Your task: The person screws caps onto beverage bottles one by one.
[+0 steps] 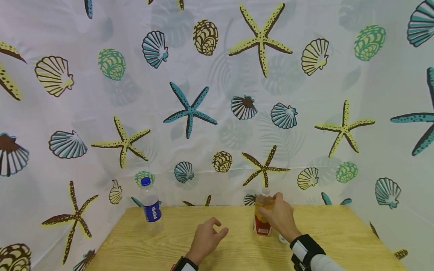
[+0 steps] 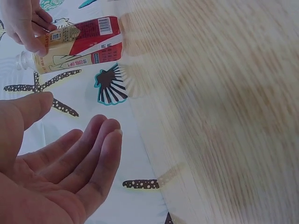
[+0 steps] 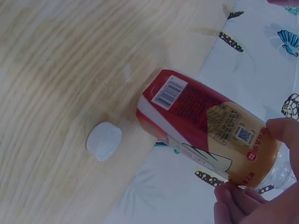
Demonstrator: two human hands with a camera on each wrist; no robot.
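My right hand (image 1: 280, 218) grips a plastic drink bottle (image 3: 196, 126) near its top, thumb on one side and fingers on the other. The bottle has a red and yellow label and a clear neck with no cap on it. It is upright at the table; whether its base touches the wood is hard to tell. Beside its base lies a white cap (image 3: 103, 141), partly hidden by my right hand in the head view. My left hand (image 1: 207, 238) hovers left of the bottle, fingers loosely bent and holding nothing; the left wrist view shows its palm (image 2: 51, 186).
A clear Pepsi bottle (image 1: 151, 207) with a blue cap and blue label stands at the table's left side. Behind the wooden table (image 1: 183, 222) hangs a white cloth (image 1: 210, 86) printed with starfish and shells, close to the far edge.
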